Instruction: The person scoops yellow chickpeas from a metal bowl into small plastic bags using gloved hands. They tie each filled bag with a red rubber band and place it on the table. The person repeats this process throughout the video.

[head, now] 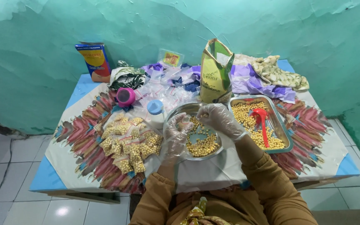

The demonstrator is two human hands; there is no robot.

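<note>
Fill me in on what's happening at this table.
A person in clear plastic gloves works over a round metal bowl of yellow kernels. The left hand and right hand meet above it, seemingly around a small clear bag, hard to make out. A pile of filled packets lies to the left; a metal tray with more kernels and a red scoop sits to the right.

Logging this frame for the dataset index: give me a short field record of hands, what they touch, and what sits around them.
setting: table with patterned cloth, against a teal wall
left hand: clear glove, at rim of round metal bowl
right hand: clear glove, over the same bowl
bowl contents: yellow beans
right of bowl: rectangular metal tray of beans with a red scoop
left of bowl: pile of small filled bags
behind: standing green-gold pouch
grasp: cannot tell
</note>
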